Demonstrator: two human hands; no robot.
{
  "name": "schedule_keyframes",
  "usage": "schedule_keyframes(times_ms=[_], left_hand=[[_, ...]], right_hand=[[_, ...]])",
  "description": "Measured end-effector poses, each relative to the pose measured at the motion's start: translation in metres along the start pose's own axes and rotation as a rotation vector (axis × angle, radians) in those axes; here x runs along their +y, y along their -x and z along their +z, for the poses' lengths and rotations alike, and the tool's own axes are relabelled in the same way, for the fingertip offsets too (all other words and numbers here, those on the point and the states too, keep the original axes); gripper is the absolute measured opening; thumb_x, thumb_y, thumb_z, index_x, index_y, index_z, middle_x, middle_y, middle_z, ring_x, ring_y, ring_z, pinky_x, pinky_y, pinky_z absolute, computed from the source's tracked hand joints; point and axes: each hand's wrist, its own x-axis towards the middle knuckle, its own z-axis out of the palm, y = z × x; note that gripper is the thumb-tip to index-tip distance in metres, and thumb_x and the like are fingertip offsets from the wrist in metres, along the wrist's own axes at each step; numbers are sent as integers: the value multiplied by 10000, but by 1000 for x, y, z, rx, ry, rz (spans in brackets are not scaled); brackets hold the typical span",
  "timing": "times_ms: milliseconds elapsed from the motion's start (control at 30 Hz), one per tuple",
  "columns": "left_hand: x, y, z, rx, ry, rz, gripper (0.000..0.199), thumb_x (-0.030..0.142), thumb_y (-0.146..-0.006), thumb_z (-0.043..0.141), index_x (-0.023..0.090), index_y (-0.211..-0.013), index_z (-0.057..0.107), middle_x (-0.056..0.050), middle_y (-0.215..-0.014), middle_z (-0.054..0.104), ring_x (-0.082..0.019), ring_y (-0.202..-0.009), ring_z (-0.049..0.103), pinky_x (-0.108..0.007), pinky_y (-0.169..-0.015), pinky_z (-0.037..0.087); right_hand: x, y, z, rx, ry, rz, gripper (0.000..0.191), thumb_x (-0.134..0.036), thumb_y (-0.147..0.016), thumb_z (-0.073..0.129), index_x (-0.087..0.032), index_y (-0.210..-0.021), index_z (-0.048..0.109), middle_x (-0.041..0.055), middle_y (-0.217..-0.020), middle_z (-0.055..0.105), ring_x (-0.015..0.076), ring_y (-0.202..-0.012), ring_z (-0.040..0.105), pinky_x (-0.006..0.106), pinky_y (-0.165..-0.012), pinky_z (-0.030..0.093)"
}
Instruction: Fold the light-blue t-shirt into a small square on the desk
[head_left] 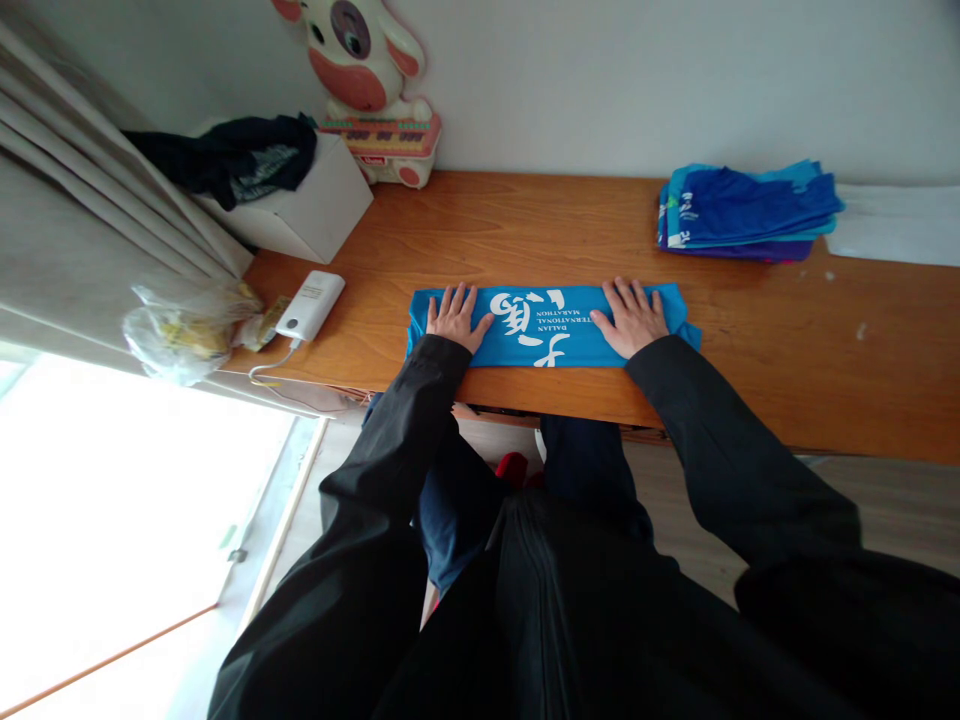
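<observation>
My left fingers (459,297) and right fingers (624,292) spread open on the folded blue cloth (551,325), a flat rectangle (white-lettered), on the wood-grained table (525,230); a fabric stack (754,208) lies beyond, rightward.

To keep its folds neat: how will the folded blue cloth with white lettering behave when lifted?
The folded blue cloth with white lettering would likely sag; its ends look uneven. It seems light, lying flat and thin. No fastening shows, so it may unfold.
</observation>
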Motion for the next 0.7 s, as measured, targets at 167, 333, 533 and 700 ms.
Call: schedule_keyframes(times_ms=[167,333,533,700], left_hand=[[2,1,0,6,13,-2,797,627,-1119,396,250,-1821,368,-47,-1906,305,-300,-1798,218,-578,-1480,103],[2,1,-1,0,34,-9,796,623,-1111,413,271,-1824,364,-43,-1907,303,-311,-1799,211,-594,-1478,94],[2,1,0,6,28,-2,801,628,-1118,407,246,-1822,368,-51,-1908,298,-306,-1800,209,-580,-1480,94],[1,0,-1,-7,36,-5,795,629,-1117,418,270,-1825,361,-42,-1909,289,-310,-1800,208,-597,-1478,86]], right_hand=[[1,0,1,-7,31,-1,853,-641,-1154,239,-179,-1869,263,130,-1917,225,433,-1760,211,738,-1403,168],[2,-1,4,4,62,-4,857,-650,-1158,222,-169,-1865,276,125,-1916,231,417,-1761,224,715,-1408,185],[1,0,2,3,33,3,860,-659,-1153,230,-170,-1855,310,124,-1913,240,416,-1761,226,711,-1414,173],[-3,1,-4,-38,63,10,859,-626,-1156,222,-150,-1870,248,135,-1921,205,431,-1764,199,728,-1409,166]])
